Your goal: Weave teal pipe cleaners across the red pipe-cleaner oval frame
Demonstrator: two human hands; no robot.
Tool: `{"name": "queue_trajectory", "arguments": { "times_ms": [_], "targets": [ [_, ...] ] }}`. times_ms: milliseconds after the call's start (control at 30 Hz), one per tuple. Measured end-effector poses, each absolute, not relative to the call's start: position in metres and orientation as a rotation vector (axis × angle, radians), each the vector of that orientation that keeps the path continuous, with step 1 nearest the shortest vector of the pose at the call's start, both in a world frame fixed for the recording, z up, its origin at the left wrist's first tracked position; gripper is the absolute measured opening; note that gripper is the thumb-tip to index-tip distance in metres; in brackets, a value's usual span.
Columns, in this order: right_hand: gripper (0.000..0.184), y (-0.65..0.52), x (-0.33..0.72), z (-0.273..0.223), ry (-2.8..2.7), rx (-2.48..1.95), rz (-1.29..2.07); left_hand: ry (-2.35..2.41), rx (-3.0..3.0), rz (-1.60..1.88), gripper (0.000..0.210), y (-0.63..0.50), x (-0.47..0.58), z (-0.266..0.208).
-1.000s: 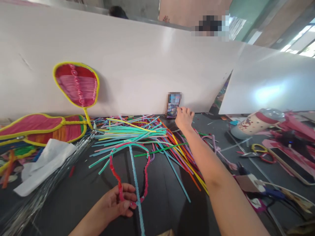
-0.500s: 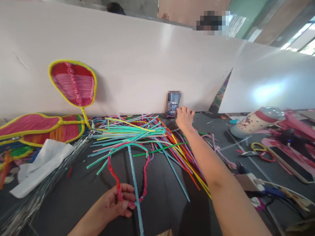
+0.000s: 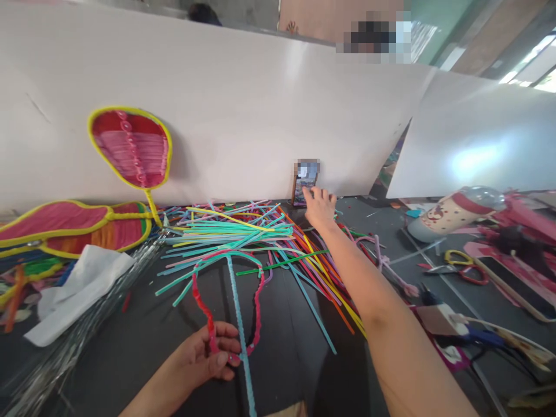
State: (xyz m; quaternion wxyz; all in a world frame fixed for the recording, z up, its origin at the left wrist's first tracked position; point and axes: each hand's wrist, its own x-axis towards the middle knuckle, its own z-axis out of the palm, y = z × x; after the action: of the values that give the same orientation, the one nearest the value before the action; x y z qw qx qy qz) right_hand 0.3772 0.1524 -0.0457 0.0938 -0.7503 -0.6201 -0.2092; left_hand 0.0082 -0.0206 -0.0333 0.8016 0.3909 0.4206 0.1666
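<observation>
My left hand (image 3: 208, 358) pinches the lower edge of a loop-shaped pipe cleaner frame (image 3: 258, 310), wrapped in red and pink with a teal-and-pink top. A twisted light blue stem (image 3: 237, 307) runs down its middle past my fingertips. At the back of the table, my right hand (image 3: 321, 208) reaches to a phone (image 3: 306, 174) that leans upright against the white board. One finger is stretched out at the phone's screen, the others spread beside it, and nothing is held. Whether the fingertip touches the glass I cannot tell.
Loose coloured pipe cleaners (image 3: 243, 231) lie beyond the frame. To the left are a yellow-edged pink fan shape (image 3: 130, 147), a white tissue (image 3: 80, 289) and thin metal wires (image 3: 82, 330). Scissors (image 3: 473, 273), a bottle (image 3: 452, 214) and a charger (image 3: 438, 321) sit right.
My right hand has moved slightly left, bringing a finger over the phone, and the screen shows a different picture. My left hand keeps its hold on the frame.
</observation>
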Motion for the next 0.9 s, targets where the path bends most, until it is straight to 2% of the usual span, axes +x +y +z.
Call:
{"name": "queue_trajectory", "arguments": {
  "times_ms": [200, 600, 733, 900],
  "targets": [
    [0.036, 0.134, 0.394, -0.045, -1.739, -2.291, -0.643, 0.899, 0.856, 0.345, 0.033, -0.020, 0.007, -0.034],
    [0.038, 0.114, 0.385, -0.032, -1.726, -2.275, -0.460, 0.942, 0.860, 0.360, 0.036, -0.020, 0.009, -0.031],
    [0.029, 0.098, 0.360, -0.015, -1.717, -2.136, -0.328, 0.902, 0.880, 0.356, 0.035, -0.020, 0.008, -0.031],
    [0.022, 0.055, 0.305, 0.007, -1.928, -1.721, -0.057, 0.857, 0.896, 0.371, 0.033, -0.021, 0.008, -0.030]
  ]
}}
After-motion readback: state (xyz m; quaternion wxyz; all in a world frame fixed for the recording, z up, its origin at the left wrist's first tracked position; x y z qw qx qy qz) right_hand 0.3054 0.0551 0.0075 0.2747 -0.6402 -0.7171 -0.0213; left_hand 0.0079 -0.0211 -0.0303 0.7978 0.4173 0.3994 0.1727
